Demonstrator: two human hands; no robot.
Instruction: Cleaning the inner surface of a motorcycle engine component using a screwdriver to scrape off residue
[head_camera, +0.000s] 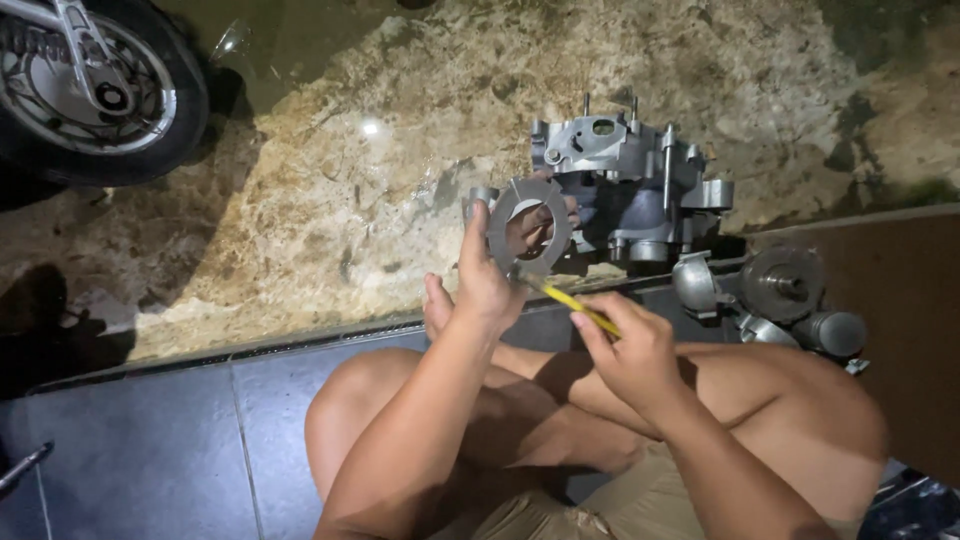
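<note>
My left hand (490, 275) holds up a flat grey gasket (528, 228) with a large round hole, thumb on its near face and fingers showing through the hole. My right hand (628, 352) grips a yellow-handled tool (578, 307), whose tip touches the gasket's lower edge. Just beyond the gasket stands a grey metal engine case (628, 178) with studs sticking up. I sit cross-legged, my knees below both hands.
More engine parts (785, 295) lie to the right, on the edge of a dark step. A motorcycle wheel (92, 88) stands at the top left on rough stone ground (330, 200). Dark floor tiles (150, 440) lie at the lower left.
</note>
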